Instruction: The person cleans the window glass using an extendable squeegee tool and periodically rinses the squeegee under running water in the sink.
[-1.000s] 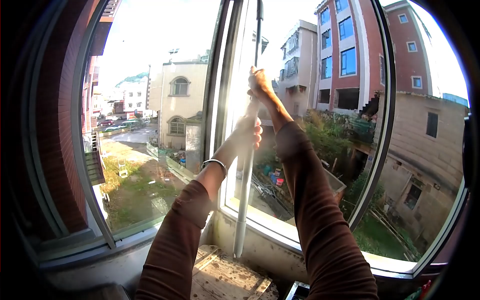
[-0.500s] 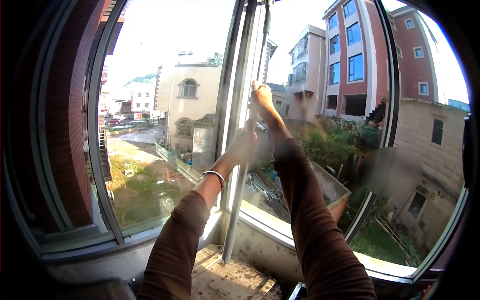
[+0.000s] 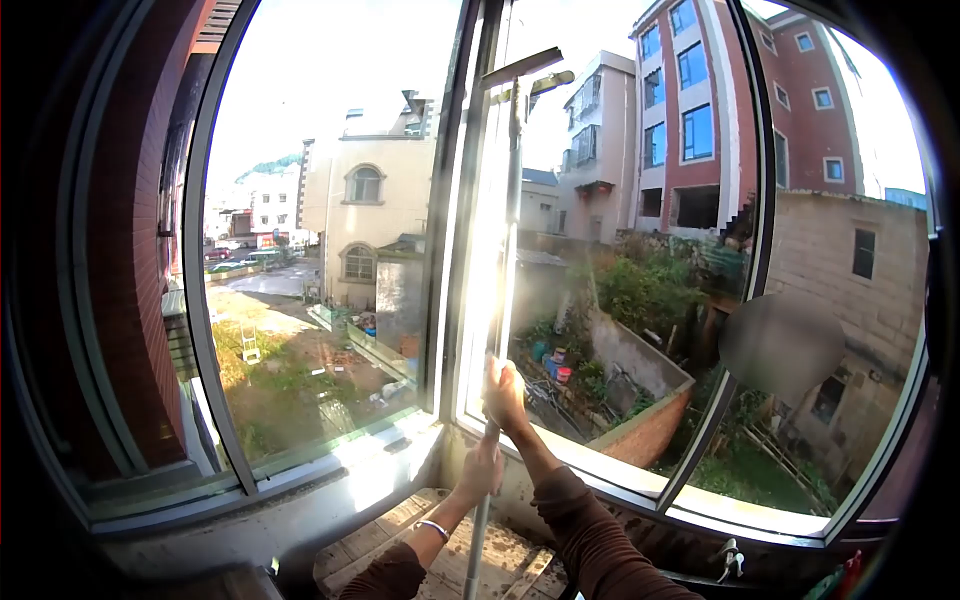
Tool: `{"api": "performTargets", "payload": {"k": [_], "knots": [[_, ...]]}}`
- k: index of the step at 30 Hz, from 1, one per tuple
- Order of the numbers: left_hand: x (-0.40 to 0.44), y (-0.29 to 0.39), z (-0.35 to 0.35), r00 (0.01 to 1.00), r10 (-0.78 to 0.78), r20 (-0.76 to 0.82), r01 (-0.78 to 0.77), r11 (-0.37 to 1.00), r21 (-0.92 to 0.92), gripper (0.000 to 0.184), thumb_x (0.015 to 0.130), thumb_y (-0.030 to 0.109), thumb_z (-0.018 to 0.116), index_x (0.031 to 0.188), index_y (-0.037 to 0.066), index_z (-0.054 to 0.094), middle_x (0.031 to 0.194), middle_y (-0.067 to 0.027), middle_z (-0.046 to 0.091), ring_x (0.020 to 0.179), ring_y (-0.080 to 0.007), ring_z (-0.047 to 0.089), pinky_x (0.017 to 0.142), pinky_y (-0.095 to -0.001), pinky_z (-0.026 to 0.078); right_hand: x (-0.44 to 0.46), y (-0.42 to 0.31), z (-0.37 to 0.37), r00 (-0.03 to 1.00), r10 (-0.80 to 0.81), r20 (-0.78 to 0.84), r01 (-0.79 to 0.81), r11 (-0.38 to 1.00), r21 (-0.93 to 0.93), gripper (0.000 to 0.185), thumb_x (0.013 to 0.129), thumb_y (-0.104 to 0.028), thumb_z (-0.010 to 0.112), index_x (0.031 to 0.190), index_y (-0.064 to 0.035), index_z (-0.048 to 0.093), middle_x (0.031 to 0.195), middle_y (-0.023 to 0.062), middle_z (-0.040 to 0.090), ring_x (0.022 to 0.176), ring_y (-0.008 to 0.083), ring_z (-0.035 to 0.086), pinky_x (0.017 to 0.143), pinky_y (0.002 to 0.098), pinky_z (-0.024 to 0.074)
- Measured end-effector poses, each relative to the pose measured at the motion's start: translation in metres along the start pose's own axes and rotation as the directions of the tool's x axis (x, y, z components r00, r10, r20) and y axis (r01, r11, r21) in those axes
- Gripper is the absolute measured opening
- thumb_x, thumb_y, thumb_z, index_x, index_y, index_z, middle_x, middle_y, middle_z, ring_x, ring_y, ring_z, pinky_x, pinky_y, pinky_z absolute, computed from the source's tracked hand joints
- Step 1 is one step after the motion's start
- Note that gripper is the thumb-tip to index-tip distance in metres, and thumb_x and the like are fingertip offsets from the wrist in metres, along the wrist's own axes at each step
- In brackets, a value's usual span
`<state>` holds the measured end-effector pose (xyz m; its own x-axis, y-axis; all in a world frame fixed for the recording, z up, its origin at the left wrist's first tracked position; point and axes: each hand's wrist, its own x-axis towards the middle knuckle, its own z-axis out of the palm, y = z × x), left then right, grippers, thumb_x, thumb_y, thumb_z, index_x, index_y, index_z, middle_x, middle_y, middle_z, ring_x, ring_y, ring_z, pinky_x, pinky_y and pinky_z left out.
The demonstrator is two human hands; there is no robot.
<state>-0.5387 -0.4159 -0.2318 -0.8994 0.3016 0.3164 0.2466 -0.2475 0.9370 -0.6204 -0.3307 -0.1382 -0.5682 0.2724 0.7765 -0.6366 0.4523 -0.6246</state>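
A long-handled window squeegee (image 3: 515, 180) stands nearly upright in front of the corner of the glazed windows. Its head (image 3: 522, 67), a dark blade with a second bar behind it, is at the top near the right-hand pane; whether it touches the glass I cannot tell. My right hand (image 3: 505, 393) is wrapped round the pole at mid-length. Just below it, my left hand (image 3: 480, 474), with a bracelet on the wrist, also grips the pole. The pole's lower end runs down between my forearms over a stained wooden board (image 3: 400, 535).
Dark window frames (image 3: 455, 220) meet in the corner, with a low sill (image 3: 330, 475) beneath. A tap (image 3: 732, 560) sits at lower right. Beyond the glass are buildings, a brick-edged wall (image 3: 640, 430) and a yard. A blurred round patch covers part of the right pane.
Both hands have come down with the pole, from high in front to lower and nearer me. The squeegee head has dropped into view at the top.
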Motion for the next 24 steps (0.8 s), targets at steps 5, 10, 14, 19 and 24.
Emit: {"api": "performTargets", "payload": {"k": [5,10,14,19,24], "knots": [[-0.071,0.006,0.018,0.985,-0.172,0.021,0.173,0.969,-0.178,0.052,0.095,0.061,0.04,0.077,0.012,0.044,0.054,0.0018,0.041,0.038,-0.0092,0.041,0.034,-0.0253,0.034,-0.055,-0.047,-0.032,0.961,0.239,0.138,-0.254,0.961,0.106,0.036,0.099,-0.03,0.049,0.077,-0.0017,0.043,0.054,0.0053,0.046,0.034,0.0149,0.046,0.03,0.0313,0.033],[-0.051,0.071,0.032,0.975,-0.207,0.081,0.22,0.955,-0.2,0.057,0.095,0.065,0.035,0.079,0.011,0.045,0.057,-0.0007,0.045,0.04,-0.0121,0.046,0.036,-0.0281,0.04,-0.001,-0.104,-0.05,0.987,0.127,0.094,-0.134,0.988,0.076,0.039,0.098,-0.031,0.049,0.073,-0.0012,0.042,0.056,0.0064,0.047,0.038,0.0144,0.046,0.033,0.0319,0.0361],[-0.012,0.153,0.036,0.956,-0.159,0.247,0.238,0.913,-0.332,0.061,0.088,0.072,0.042,0.078,0.013,0.04,0.054,0.0021,0.035,0.037,-0.0118,0.036,0.036,-0.0282,0.029,0.079,-0.148,-0.055,0.986,0.083,0.146,-0.092,0.994,0.059,0.045,0.097,-0.032,0.049,0.078,0.0092,0.051,0.057,0.0134,0.052,0.04,0.0232,0.056,0.033,0.0367,0.0432],[0.027,0.242,0.041,0.954,-0.113,0.277,0.189,0.945,-0.266,0.049,0.094,0.06,0.041,0.081,0.013,0.048,0.058,0.0007,0.046,0.041,-0.015,0.045,0.038,-0.0309,0.039,0.142,-0.215,-0.063,0.998,-0.052,0.037,0.049,0.995,0.085,0.04,0.095,-0.026,0.048,0.08,0.0099,0.056,0.069,0.0171,0.058,0.05,0.0234,0.061,0.038,0.037,0.0467],[0.11,0.295,0.027,0.932,0.211,0.296,-0.238,0.969,0.059,0.04,0.096,0.046,0.036,0.082,0.012,0.054,0.061,-0.0018,0.054,0.042,-0.0158,0.05,0.036,-0.0322,0.043,0.205,-0.178,-0.056,0.88,-0.464,0.097,0.473,0.874,-0.112,0.03,0.084,-0.014,0.054,0.107,0.0058,0.055,0.075,0.0159,0.06,0.059,0.0248,0.061,0.053,0.0309,0.0512]]}}
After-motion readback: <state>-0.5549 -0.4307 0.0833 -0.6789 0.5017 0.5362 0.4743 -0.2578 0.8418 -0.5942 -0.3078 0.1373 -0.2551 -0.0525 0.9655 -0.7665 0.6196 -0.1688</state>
